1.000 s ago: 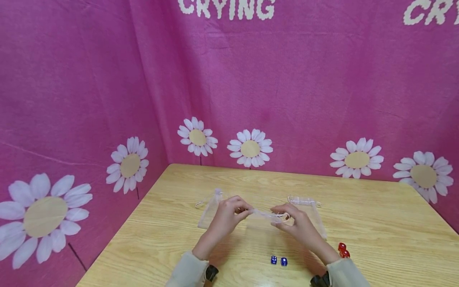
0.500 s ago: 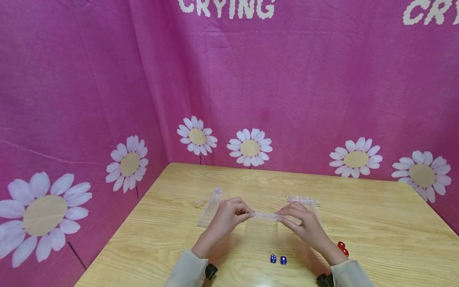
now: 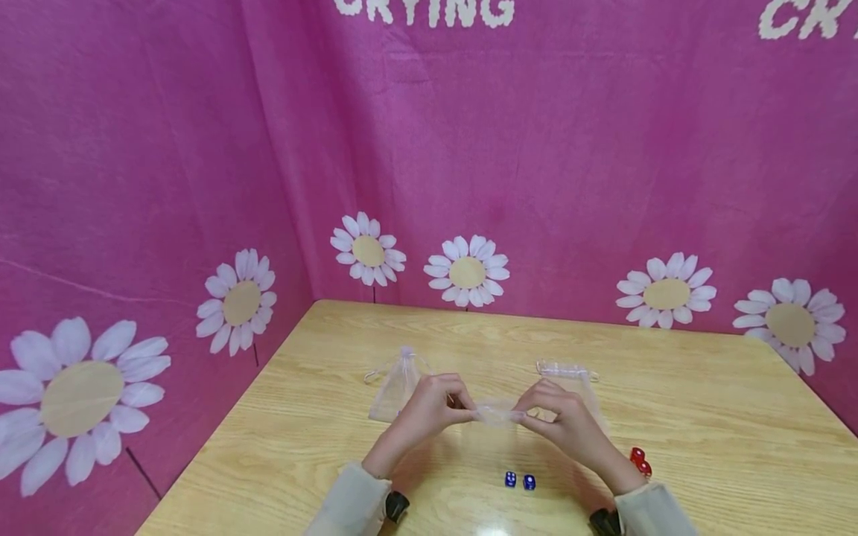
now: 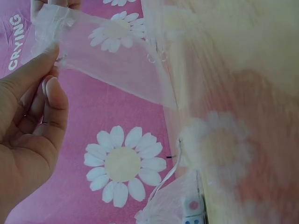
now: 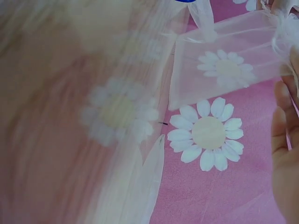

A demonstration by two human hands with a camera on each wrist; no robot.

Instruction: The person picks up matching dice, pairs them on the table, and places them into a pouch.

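Both hands hold a sheer white organza drawstring bag [image 3: 497, 414] up over the table, one at each side of its mouth. My left hand [image 3: 430, 406] pinches the left side of the top edge between thumb and fingers. At the right side, my right hand [image 3: 566, 414] pinches the same edge. The bag's body [image 4: 112, 58] hangs flat and see-through in the left wrist view. Below the hands, two blue dice [image 3: 520, 480] lie side by side on the table. Two red dice [image 3: 640, 461] sit close together beside my right forearm.
A drawn-up organza bag [image 3: 395, 391] lies behind my left hand; the left wrist view shows dice [image 4: 193, 205] in a sheer bag. Another flat organza bag [image 3: 570, 376] lies behind my right hand. The wooden table [image 3: 710, 402] meets a pink daisy-print cloth [image 3: 563, 149].
My right hand has shifted from the bag's cord to pinch its top edge. The strip of bag between the hands now looks wider and slightly lower. The dice stay put.
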